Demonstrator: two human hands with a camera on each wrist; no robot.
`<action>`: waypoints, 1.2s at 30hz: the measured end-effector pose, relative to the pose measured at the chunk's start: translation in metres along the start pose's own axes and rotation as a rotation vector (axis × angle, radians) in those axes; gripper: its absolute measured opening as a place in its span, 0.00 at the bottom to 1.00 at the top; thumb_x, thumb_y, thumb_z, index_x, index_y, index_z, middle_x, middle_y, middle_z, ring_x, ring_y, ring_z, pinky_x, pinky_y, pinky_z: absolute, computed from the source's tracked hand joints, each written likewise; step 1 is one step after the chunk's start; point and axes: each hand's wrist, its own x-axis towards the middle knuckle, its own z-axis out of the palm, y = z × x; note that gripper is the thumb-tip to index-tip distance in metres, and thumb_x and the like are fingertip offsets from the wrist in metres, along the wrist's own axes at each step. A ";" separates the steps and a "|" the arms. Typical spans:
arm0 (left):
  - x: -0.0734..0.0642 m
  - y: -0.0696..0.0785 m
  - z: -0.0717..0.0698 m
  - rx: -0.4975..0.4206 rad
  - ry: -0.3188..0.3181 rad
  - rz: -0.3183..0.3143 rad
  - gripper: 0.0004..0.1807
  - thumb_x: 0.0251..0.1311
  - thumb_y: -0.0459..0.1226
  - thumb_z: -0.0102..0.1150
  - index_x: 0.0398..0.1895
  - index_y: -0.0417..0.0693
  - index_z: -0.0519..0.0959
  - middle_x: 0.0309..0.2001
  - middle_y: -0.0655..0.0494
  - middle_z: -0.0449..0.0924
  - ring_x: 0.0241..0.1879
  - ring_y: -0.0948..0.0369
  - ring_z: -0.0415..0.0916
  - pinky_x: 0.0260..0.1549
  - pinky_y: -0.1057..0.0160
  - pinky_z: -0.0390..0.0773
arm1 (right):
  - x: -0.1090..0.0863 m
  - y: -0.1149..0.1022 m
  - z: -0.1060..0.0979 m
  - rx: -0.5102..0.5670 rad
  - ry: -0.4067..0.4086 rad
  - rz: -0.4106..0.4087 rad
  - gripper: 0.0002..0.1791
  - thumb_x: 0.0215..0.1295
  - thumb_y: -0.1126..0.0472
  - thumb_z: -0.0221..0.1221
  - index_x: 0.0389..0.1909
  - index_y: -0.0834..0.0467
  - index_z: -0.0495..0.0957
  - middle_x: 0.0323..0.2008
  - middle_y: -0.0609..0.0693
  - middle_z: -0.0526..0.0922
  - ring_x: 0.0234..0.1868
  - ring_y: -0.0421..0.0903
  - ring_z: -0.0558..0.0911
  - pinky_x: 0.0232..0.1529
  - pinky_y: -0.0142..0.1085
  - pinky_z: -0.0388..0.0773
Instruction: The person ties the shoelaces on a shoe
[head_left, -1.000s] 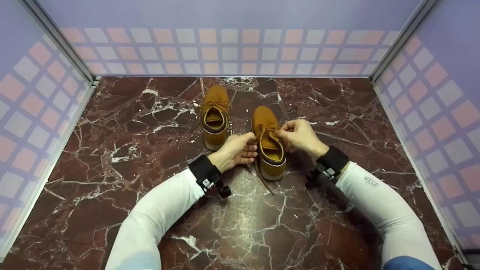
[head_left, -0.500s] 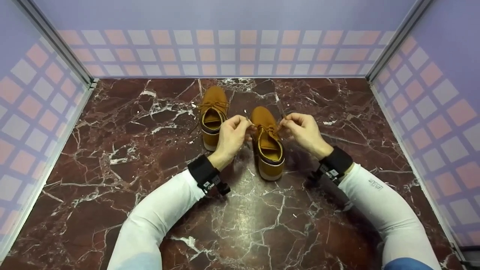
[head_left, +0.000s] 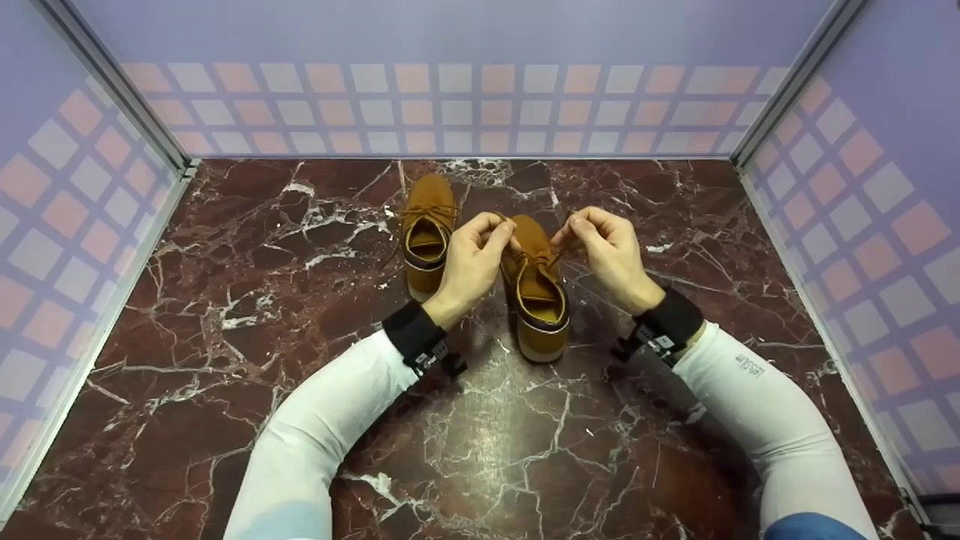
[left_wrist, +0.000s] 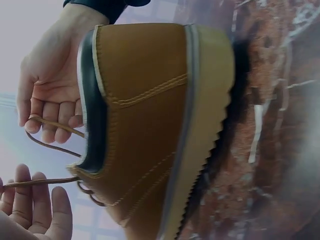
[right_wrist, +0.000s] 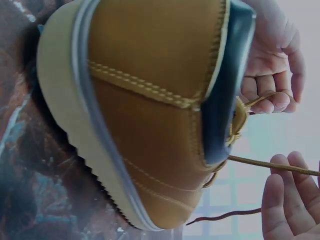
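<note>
A tan lace-up shoe (head_left: 544, 345) stands upright on the floor, toe pointing away from me. My left hand (head_left: 472, 259) is left of its toe and pinches one end of the shoelace (left_wrist: 52, 181) between thumb and forefinger. On the other side my right hand (head_left: 611, 259) pinches the other lace end (right_wrist: 270, 164), its remaining fingers loosely bent. Both laces run taut from the eyelets up to the fingertips, and in the left wrist view the right hand's lace makes a loop. The left hand partly covers the shoe's toe side in the head view.
The matching tan shoe (head_left: 430, 191), its laces tied in a bow, stands just left of my left hand, which partly overlaps it. Dark red marble-patterned flooring (head_left: 225, 360) spreads around. Purple panels with pink and white squares (head_left: 480, 112) enclose the back and both sides.
My left hand has risen from beside the shoe's opening toward its toe and now pinches a lace. The right hand has also moved up and forward with its lace. The shoes stay put.
</note>
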 end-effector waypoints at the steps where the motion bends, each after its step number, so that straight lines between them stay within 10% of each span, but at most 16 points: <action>1: 0.002 0.002 0.000 0.021 -0.006 0.011 0.09 0.82 0.33 0.57 0.48 0.39 0.87 0.31 0.51 0.90 0.32 0.52 0.87 0.35 0.62 0.86 | 0.000 0.000 0.000 0.000 0.000 -0.007 0.17 0.87 0.66 0.51 0.37 0.63 0.85 0.31 0.44 0.93 0.32 0.41 0.92 0.39 0.34 0.92; 9: 0.015 0.018 0.003 0.231 -0.183 0.051 0.22 0.82 0.31 0.52 0.72 0.41 0.83 0.38 0.40 0.90 0.22 0.70 0.70 0.21 0.71 0.66 | -0.001 0.002 -0.001 0.000 -0.004 -0.036 0.17 0.86 0.67 0.52 0.36 0.66 0.85 0.30 0.46 0.93 0.31 0.41 0.91 0.39 0.40 0.92; 15: 0.024 0.028 0.004 0.382 -0.306 0.091 0.19 0.78 0.32 0.49 0.55 0.45 0.92 0.53 0.47 0.94 0.20 0.68 0.62 0.25 0.68 0.66 | -0.001 0.003 -0.001 -0.006 -0.005 -0.044 0.17 0.85 0.67 0.51 0.36 0.68 0.84 0.30 0.46 0.93 0.30 0.41 0.91 0.38 0.39 0.92; 21: 0.026 0.026 0.002 0.409 -0.270 0.065 0.16 0.78 0.34 0.54 0.52 0.45 0.93 0.33 0.50 0.86 0.20 0.68 0.61 0.24 0.68 0.61 | -0.001 0.002 -0.001 -0.005 0.029 -0.059 0.17 0.84 0.68 0.52 0.35 0.67 0.84 0.29 0.45 0.92 0.28 0.41 0.90 0.35 0.36 0.91; 29: 0.023 0.022 0.003 0.458 -0.279 -0.016 0.12 0.80 0.36 0.62 0.54 0.42 0.93 0.38 0.48 0.96 0.33 0.63 0.91 0.32 0.71 0.82 | 0.001 -0.001 0.002 0.030 0.062 -0.111 0.17 0.85 0.67 0.52 0.34 0.64 0.83 0.27 0.46 0.91 0.27 0.41 0.90 0.31 0.32 0.88; 36: 0.024 0.026 0.000 0.497 -0.341 -0.031 0.10 0.79 0.35 0.66 0.51 0.40 0.93 0.40 0.49 0.97 0.42 0.56 0.96 0.43 0.63 0.91 | 0.003 -0.005 0.005 0.033 0.046 -0.152 0.15 0.84 0.69 0.53 0.35 0.63 0.84 0.28 0.45 0.90 0.29 0.40 0.90 0.35 0.34 0.90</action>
